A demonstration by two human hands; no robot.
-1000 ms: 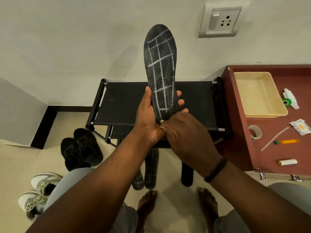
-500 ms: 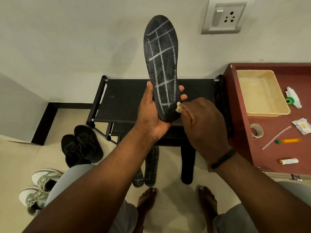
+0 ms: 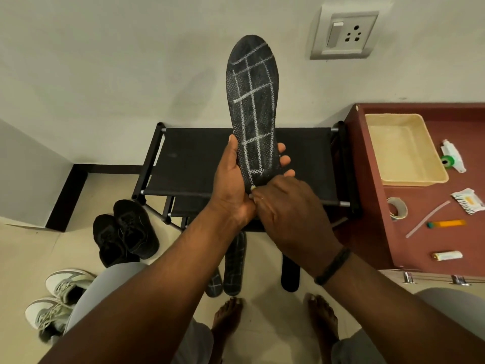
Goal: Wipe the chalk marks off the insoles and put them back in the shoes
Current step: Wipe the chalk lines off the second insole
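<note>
From the head view, the left hand (image 3: 232, 185) grips a black insole (image 3: 253, 111) upright by its heel end, thumb on one edge and fingers curled round the other, above a black shoe rack (image 3: 189, 164). White chalk lines (a rough grid) cover the insole. The right hand (image 3: 288, 208) pinches a small pale wiping piece (image 3: 252, 188) against the insole's heel. More insoles (image 3: 235, 266) lie on the floor below, near black shoes (image 3: 126, 229) and grey-white sneakers (image 3: 60, 298). No writing is legible.

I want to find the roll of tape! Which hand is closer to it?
Right. The right hand sits at the insole's heel, just left of the tape roll on the red-brown table; the left hand is farther left.
</note>
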